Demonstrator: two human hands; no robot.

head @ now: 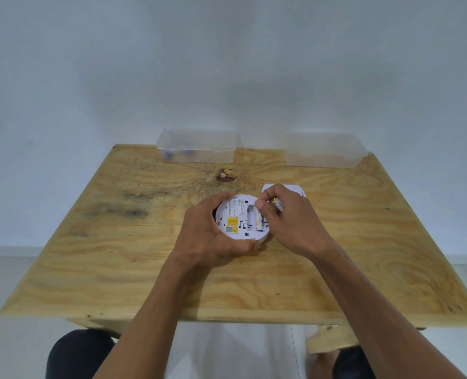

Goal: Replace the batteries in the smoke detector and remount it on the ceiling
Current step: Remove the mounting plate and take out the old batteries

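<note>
- White and round, the smoke detector (240,218) lies back-side up on the plywood table (145,269), near the middle and slightly toward the far half.
- Its open back shows a yellow label (232,224) with a small code square beneath it, and to the right of that a battery bay.
- One battery (261,222) with white and yellow print lies in the right slot of the bay; the slot just left of it looks empty.
- The left hand (210,233) is wrapped around the detector's left and near rim, fingers curled over the far edge and thumb along the near edge, holding it firmly.
- The right hand (289,217) hovers over the detector's right side, thumb and forefinger pinched narrow above the top of the bay; whether they touch the seated battery I cannot tell.
- A second battery (277,203) is tucked in the curled fingers of that same hand.
- Behind the right hand, a white mounting plate (295,188) rests on the table, mostly hidden.
- Along the far edge sit two clear plastic boxes: the left box (196,146) has small blue items inside, the right box (325,150) looks bare.
</note>
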